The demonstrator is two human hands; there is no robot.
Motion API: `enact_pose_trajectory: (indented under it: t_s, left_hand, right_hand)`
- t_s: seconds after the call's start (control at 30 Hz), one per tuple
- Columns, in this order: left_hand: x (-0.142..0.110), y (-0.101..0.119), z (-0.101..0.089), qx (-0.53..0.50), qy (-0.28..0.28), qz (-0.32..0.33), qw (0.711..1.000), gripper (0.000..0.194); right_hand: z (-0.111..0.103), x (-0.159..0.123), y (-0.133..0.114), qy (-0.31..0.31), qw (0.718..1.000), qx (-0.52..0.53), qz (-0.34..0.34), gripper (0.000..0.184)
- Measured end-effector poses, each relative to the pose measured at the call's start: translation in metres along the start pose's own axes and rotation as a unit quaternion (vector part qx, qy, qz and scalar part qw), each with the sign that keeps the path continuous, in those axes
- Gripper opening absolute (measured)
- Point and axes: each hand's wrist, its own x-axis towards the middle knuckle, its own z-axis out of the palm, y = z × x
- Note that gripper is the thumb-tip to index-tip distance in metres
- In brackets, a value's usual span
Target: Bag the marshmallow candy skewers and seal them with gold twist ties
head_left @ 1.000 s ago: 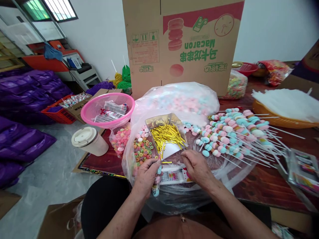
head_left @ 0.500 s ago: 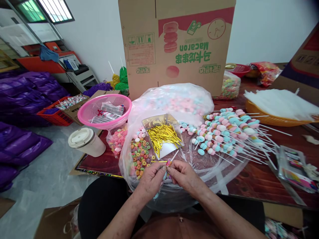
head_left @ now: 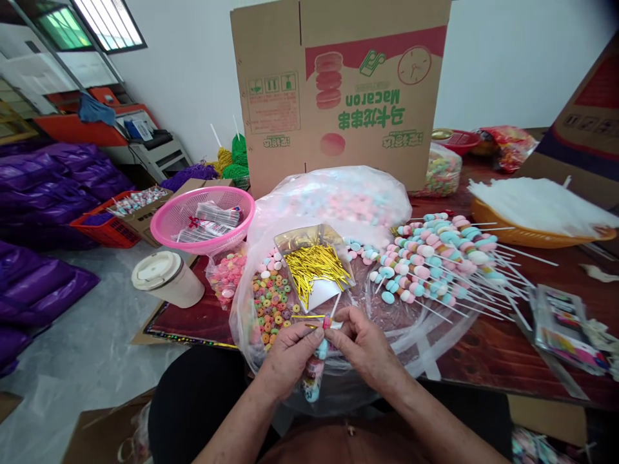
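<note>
My left hand (head_left: 290, 357) is closed around the gathered neck of a wrapped candy skewer (head_left: 314, 379), its coloured sweets hanging down below the fingers. A white stick pokes up from that neck. My right hand (head_left: 365, 345) pinches the same neck from the other side, the two thumbs almost meeting. A gold twist tie (head_left: 308, 316) sticks out to the left above my left fingers; how far it wraps round is hidden. Just beyond lies an open clear-and-gold packet of gold twist ties (head_left: 316, 269). Ring-shaped sweets (head_left: 275, 309) are spread left of my hands.
Finished-looking marshmallow skewers (head_left: 435, 258) are piled at the right. A pink basket (head_left: 157, 219) with printed wrappers and a lidded cup (head_left: 178, 283) stand left. Behind are a plastic bag of marshmallows (head_left: 333, 193) and a carton (head_left: 275, 51). An orange basket (head_left: 536, 235) is far right.
My hands have parted slightly at the neck, and the right fingers have lifted and loosened. More of the wrapped skewer shows below them.
</note>
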Motion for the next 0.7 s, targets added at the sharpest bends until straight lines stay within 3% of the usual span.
enact_pose_trajectory:
  t_s: [0.17,0.27,0.33,0.4,0.5,0.57,0.63,0.7]
  left_hand:
    - [-0.002,0.001,-0.003,-0.122,-0.118,-0.156,0.973,0.03]
    - [-0.002,0.0,-0.001,-0.147,-0.148,-0.17,0.963,0.028]
    - [-0.002,-0.001,0.003,-0.177,-0.122,-0.149,0.965,0.032]
    - [-0.002,0.0,0.006,-0.2,-0.076,-0.124,0.969,0.044]
    - [-0.002,0.002,0.012,-0.185,0.0,-0.098,0.978,0.055]
    - [-0.002,0.004,0.017,-0.139,0.044,-0.058,0.988,0.057]
    - [0.0,0.008,0.022,-0.078,0.102,0.001,0.992,0.065]
    - [0.001,0.017,0.025,-0.04,0.125,-0.005,0.991,0.067]
  right_hand:
    - [-0.024,-0.006,-0.02,-0.202,0.972,0.054,-0.106,0.026]
    - [-0.029,-0.004,-0.024,-0.26,0.956,0.075,-0.108,0.026]
    - [-0.026,-0.002,-0.02,-0.225,0.967,0.077,-0.085,0.027]
    - [-0.018,-0.001,-0.012,-0.151,0.984,0.054,-0.077,0.03]
    - [-0.01,-0.002,-0.003,-0.062,0.985,-0.062,-0.148,0.027]
    - [-0.011,-0.002,-0.002,-0.014,0.954,-0.178,-0.242,0.024]
    - [-0.014,-0.004,-0.005,0.054,0.901,-0.286,-0.322,0.026]
    - [-0.015,-0.006,-0.01,0.125,0.855,-0.351,-0.36,0.027]
